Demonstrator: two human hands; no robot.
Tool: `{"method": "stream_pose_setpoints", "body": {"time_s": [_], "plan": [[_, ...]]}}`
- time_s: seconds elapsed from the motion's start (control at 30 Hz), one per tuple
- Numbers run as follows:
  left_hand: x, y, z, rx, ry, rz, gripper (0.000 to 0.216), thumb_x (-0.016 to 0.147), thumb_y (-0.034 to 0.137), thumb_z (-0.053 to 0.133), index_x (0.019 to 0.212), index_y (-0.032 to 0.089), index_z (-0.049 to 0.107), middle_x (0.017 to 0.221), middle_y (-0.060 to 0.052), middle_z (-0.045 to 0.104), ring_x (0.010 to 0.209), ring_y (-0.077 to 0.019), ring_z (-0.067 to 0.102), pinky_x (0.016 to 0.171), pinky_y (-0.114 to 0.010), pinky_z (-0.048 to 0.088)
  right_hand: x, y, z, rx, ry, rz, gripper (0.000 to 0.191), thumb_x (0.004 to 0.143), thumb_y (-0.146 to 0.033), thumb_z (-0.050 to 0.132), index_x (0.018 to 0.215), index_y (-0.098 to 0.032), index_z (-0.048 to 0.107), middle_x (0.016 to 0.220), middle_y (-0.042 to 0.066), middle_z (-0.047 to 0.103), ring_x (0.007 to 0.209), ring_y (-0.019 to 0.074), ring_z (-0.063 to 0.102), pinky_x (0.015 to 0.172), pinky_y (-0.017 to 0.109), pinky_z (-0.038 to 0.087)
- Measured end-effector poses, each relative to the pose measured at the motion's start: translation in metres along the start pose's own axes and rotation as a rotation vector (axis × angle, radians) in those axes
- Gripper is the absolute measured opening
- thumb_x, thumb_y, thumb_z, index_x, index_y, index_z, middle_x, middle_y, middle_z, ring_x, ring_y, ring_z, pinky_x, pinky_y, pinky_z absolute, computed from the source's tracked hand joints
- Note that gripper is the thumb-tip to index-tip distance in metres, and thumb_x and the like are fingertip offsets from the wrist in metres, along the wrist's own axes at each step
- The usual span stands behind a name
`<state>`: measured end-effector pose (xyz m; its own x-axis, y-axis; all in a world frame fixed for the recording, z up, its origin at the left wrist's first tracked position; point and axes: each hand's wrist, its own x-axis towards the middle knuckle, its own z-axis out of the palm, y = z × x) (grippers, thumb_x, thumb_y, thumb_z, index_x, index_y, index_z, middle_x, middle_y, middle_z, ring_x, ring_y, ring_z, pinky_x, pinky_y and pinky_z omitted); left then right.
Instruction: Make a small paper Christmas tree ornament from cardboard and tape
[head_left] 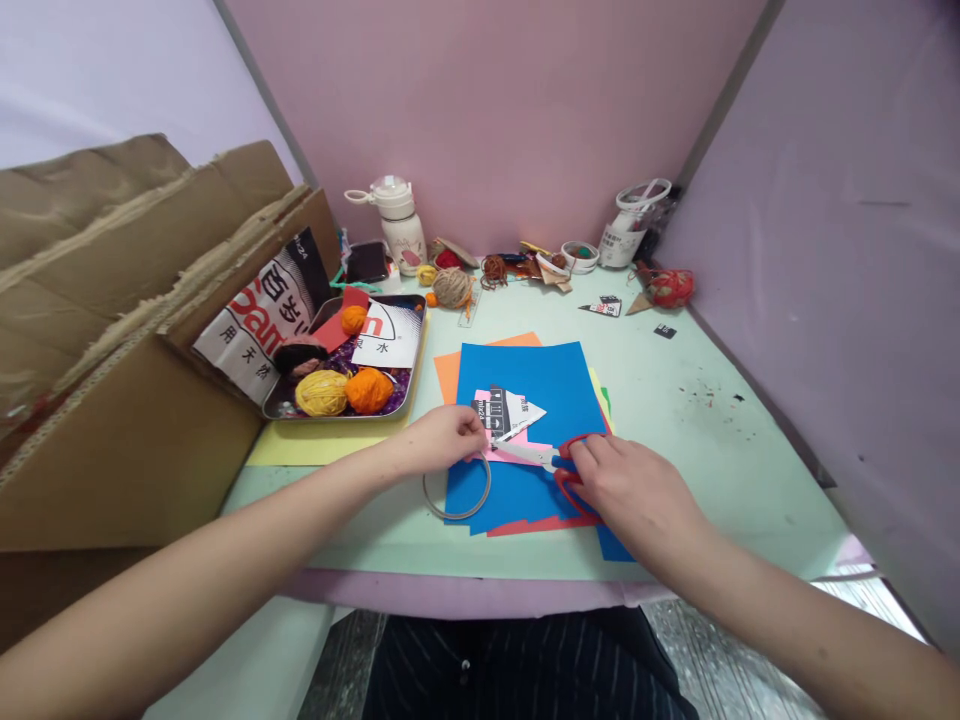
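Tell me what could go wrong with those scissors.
The scissors in the right hand point at the left hand, very close to it, so a slip might nick a finger. They also lie over the blue paper, which could get snipped by accident. The grey ring by the left hand might get in the way.

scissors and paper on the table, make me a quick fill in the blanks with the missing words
The scissors are in the ____ hand.
The large sheet directly beneath the pink paper is ____.
In the tray, the ball just right of the yellow yarn ball is ____.
Missing words: right; blue; orange
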<state>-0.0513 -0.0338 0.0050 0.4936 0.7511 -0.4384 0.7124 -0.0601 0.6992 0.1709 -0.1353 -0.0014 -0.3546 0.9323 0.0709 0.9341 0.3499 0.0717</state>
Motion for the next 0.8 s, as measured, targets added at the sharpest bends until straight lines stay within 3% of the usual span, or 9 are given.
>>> {"method": "stream_pose_setpoints", "body": {"time_s": [0.07, 0.17, 0.27, 0.4, 0.53, 0.6, 0.7, 0.8], "plan": [[-0.007, 0.001, -0.006, -0.099, -0.021, 0.003, 0.015, 0.073, 0.034, 0.056, 0.075, 0.019, 0.058, 0.065, 0.002, 0.063, 0.062, -0.0131, 0.057, 0.054, -0.022, 0.041, -0.004, 0.015, -0.005, 0.042, 0.011, 0.032, 0.027, 0.093, -0.030, 0.040, 0.096, -0.016, 0.062, 0.086, 0.008, 0.065, 0.079, 0.0204, 0.061, 0.064, 0.031, 0.042], [-0.014, -0.002, -0.014, -0.268, 0.019, 0.020, 0.016, 0.075, 0.034, 0.056, 0.076, 0.018, 0.056, 0.064, 0.003, 0.059, 0.056, -0.0090, 0.051, 0.048, -0.019, 0.034, -0.012, 0.048, -0.002, 0.034, 0.008, 0.249, 0.033, 0.091, -0.042, 0.041, 0.101, -0.017, 0.060, 0.092, 0.009, 0.065, 0.080, 0.0223, 0.060, 0.060, 0.030, 0.040], [-0.013, -0.009, -0.016, -0.497, 0.027, 0.021, 0.019, 0.076, 0.035, 0.058, 0.080, 0.017, 0.054, 0.060, 0.004, 0.052, 0.044, -0.0042, 0.037, 0.040, -0.018, 0.021, -0.018, 0.082, 0.015, -0.028, -0.051, 0.435, 0.033, 0.089, -0.041, 0.042, 0.101, -0.016, 0.060, 0.088, 0.011, 0.064, 0.075, 0.0229, 0.059, 0.056, 0.031, 0.037], [-0.005, -0.017, -0.010, -0.774, 0.029, 0.015, 0.023, 0.074, 0.034, 0.063, 0.080, 0.017, 0.049, 0.058, 0.005, 0.049, 0.038, -0.0003, 0.023, 0.038, -0.017, 0.011, -0.021, 0.101, 0.028, -0.040, -0.126, 0.464, 0.030, 0.088, -0.037, 0.042, 0.087, -0.013, 0.061, 0.079, 0.011, 0.060, 0.068, 0.0217, 0.057, 0.057, 0.031, 0.037], [0.002, -0.022, -0.002, -0.925, 0.019, 0.050, 0.024, 0.073, 0.032, 0.067, 0.079, 0.017, 0.048, 0.057, 0.006, 0.048, 0.037, 0.0006, 0.020, 0.036, -0.017, 0.009, -0.007, 0.073, 0.006, 0.025, 0.069, 0.396, 0.026, 0.089, -0.035, 0.042, 0.090, -0.016, 0.060, 0.087, 0.011, 0.060, 0.081, 0.0250, 0.057, 0.063, 0.033, 0.039], [0.003, -0.026, 0.000, -0.954, 0.017, 0.060, 0.023, 0.075, 0.031, 0.066, 0.079, 0.017, 0.049, 0.056, 0.006, 0.048, 0.036, 0.0007, 0.020, 0.035, -0.017, 0.009, 0.012, 0.047, -0.007, 0.197, 0.154, 0.274, 0.022, 0.089, -0.033, 0.044, 0.093, -0.018, 0.059, 0.091, 0.009, 0.060, 0.086, 0.0229, 0.057, 0.068, 0.032, 0.041], [0.002, -0.033, -0.001, -0.972, 0.028, 0.083, 0.020, 0.076, 0.029, 0.065, 0.079, 0.016, 0.050, 0.056, 0.006, 0.049, 0.035, 0.0008, 0.022, 0.035, -0.016, 0.010, 0.047, 0.009, -0.012, 0.472, 0.071, 0.066, 0.013, 0.088, -0.029, 0.047, 0.085, -0.020, 0.056, 0.086, 0.005, 0.059, 0.080, 0.0175, 0.054, 0.068, 0.028, 0.040], [-0.001, -0.037, -0.004, -1.003, 0.046, 0.103, 0.018, 0.077, 0.027, 0.064, 0.078, 0.016, 0.050, 0.055, 0.005, 0.049, 0.036, 0.0006, 0.023, 0.035, -0.016, 0.011, 0.076, -0.015, 0.001, 0.519, 0.015, 0.000, 0.009, 0.086, -0.024, 0.051, 0.078, -0.019, 0.052, 0.079, 0.005, 0.055, 0.077, 0.0169, 0.051, 0.066, 0.027, 0.038]]}}
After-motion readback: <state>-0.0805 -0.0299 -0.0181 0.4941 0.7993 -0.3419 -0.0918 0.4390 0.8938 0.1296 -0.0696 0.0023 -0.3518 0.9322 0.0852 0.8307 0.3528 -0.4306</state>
